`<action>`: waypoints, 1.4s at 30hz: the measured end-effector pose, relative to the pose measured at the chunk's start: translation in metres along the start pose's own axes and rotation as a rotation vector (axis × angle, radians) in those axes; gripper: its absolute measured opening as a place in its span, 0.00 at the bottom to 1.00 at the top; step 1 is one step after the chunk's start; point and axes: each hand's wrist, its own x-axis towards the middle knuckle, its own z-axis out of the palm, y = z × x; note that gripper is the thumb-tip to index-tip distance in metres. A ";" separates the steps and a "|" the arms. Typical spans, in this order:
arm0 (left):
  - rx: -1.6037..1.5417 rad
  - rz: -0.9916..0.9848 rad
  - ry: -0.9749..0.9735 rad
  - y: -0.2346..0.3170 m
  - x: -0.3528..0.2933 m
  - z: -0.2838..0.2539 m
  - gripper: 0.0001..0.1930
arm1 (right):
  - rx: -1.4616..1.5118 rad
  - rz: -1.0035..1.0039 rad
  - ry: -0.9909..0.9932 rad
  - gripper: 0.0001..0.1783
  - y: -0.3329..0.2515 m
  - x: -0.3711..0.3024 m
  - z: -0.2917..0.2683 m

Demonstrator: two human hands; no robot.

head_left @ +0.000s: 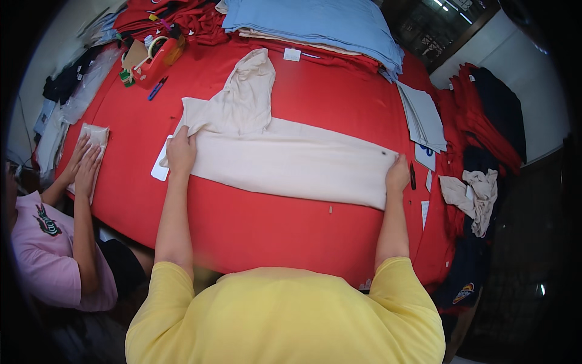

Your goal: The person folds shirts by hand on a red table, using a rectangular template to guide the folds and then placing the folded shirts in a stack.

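Note:
A cream hooded top (285,161) lies flat on the red-covered table (291,233), folded into a long strip. Its hood (251,85) points away from me at the upper left. My left hand (181,153) is closed on the cloth near the shoulder end, fingertips partly hidden. At the opposite end, my right hand (398,175) pinches the corner of the edge. Close to that corner a small dark spot (384,153) shows on the cloth. A white card (160,170) sticks out from under the top beside my left hand.
At the left, a co-worker presses both hands on a bagged cream garment (97,136). Blue thread snips (157,88) lie near a red tape dispenser (159,60). Folded blue cloth (309,24) is stacked at the back. Pale sheets (421,115) and a crumpled cream garment (482,200) lie at the right.

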 end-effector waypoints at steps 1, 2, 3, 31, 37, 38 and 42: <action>0.025 -0.047 0.003 -0.001 0.000 0.000 0.10 | 0.038 0.016 0.002 0.13 -0.003 0.001 0.005; 0.034 -0.067 0.011 -0.002 -0.001 -0.003 0.11 | 0.075 0.038 0.004 0.14 -0.008 0.000 0.004; 0.041 -0.084 0.019 -0.002 -0.001 -0.005 0.12 | 0.111 0.063 0.007 0.14 -0.012 -0.002 0.002; -0.029 0.240 -0.257 0.105 0.020 0.034 0.31 | 0.571 -0.477 -0.221 0.14 -0.361 0.038 0.074; 0.038 0.170 -0.381 0.105 0.016 0.031 0.36 | 0.429 -0.514 -0.265 0.14 -0.376 0.058 0.101; 0.036 0.160 -0.375 0.104 0.017 0.031 0.36 | 0.407 -0.520 -0.263 0.15 -0.374 0.067 0.101; 0.027 0.162 -0.398 0.106 0.019 0.029 0.37 | 0.386 -0.360 -0.204 0.21 -0.341 0.120 0.123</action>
